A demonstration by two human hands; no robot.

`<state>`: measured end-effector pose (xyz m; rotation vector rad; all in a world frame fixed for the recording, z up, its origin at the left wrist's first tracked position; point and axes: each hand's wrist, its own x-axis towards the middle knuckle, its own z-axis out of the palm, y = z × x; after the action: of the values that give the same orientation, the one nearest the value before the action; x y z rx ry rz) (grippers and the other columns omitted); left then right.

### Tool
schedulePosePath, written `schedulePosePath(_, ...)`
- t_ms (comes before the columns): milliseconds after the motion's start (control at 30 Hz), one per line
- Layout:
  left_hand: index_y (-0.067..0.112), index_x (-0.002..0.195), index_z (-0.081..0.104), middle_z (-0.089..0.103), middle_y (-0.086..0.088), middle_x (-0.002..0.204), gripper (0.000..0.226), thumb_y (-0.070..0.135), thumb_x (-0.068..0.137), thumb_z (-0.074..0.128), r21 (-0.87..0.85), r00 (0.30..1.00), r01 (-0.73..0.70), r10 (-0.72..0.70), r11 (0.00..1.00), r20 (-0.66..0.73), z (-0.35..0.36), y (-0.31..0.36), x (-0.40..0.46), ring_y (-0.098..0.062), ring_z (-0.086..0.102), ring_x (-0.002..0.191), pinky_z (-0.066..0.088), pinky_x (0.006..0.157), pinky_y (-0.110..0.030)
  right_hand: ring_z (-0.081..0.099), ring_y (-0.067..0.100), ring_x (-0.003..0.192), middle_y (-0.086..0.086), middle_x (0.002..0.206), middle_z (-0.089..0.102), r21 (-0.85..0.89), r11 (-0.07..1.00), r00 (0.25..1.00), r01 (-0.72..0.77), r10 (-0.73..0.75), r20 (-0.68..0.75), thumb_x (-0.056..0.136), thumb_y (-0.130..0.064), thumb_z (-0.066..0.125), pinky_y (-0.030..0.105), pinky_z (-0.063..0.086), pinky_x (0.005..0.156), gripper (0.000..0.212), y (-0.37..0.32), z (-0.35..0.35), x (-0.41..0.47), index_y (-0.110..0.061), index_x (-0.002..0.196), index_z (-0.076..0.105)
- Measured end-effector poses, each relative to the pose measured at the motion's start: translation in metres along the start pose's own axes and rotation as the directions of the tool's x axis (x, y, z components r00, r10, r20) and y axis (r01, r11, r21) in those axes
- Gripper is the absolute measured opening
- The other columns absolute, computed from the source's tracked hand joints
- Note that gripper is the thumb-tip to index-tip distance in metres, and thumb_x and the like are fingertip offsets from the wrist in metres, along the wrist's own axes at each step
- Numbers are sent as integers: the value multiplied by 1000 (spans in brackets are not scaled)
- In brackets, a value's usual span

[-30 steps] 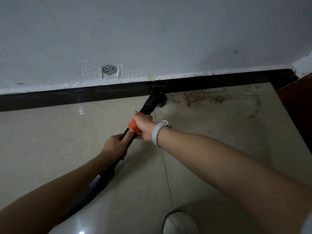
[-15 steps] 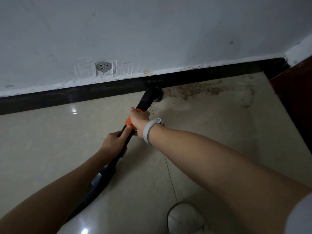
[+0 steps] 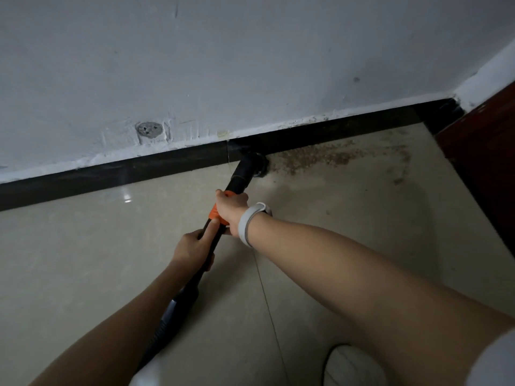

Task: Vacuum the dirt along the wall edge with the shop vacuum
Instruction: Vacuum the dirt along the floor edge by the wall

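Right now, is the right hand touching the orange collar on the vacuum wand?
Touching. The head view shows the right hand with its fingers curled round the orange collar of the vacuum wand.

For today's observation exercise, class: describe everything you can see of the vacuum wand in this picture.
The vacuum wand is a slim black tube, plastic by its look, with an orange collar partway along. It slants from lower left up to the black baseboard, where its wider round nozzle meets the floor at the left end of the brown dirt. Its lower end joins a ribbed hose. The right hand grips the collar; the left hand grips the tube just below.
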<state>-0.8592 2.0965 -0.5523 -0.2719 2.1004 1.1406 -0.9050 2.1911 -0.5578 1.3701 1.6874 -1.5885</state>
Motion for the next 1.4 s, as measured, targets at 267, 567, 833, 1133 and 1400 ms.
schedulePosePath(267,10,73,54,54,-9,56,53,57,91,38,-56,998,16,-19,998,-60,43,11,-16,-18,49,46,44,49,-26,52,34,115,14,133,48,-72,996,997,57,-53,51,87,-49,49,49,47,97,65,9,-36,10,-12,137,30)
schedulePosePath(567,7,73,56,54,-7,55,57,59,90,37,-37,997,-16,13,999,-80,76,27,-9,-18,49,44,43,50,-26,55,33,109,13,128,51,-81,994,996,76,-71,60,85,-50,51,48,50,93,64,6,-77,24,-12,134,34)
schedulePosePath(833,7,72,55,55,-8,53,54,56,91,39,-12,993,-55,54,998,-109,101,38,-9,-19,50,43,43,48,-26,54,34,111,14,131,48,-43,997,994,65,-61,89,88,-48,51,49,51,91,64,8,-104,34,-14,138,31)
schedulePosePath(1133,3,83,61,56,-8,53,59,57,91,38,-17,992,-78,76,997,-98,127,50,-6,-19,51,43,44,50,-26,51,34,115,14,135,45,-41,997,993,60,-56,101,92,-44,49,48,49,94,61,7,-137,43,-13,140,29)
schedulePosePath(1400,2,94,63,56,-7,54,62,58,91,37,-22,995,-81,80,996,-64,145,62,-3,-18,51,45,44,52,-27,52,33,113,13,133,47,-6,999,994,38,-37,103,92,-42,50,49,51,92,57,3,-163,45,-13,138,31)
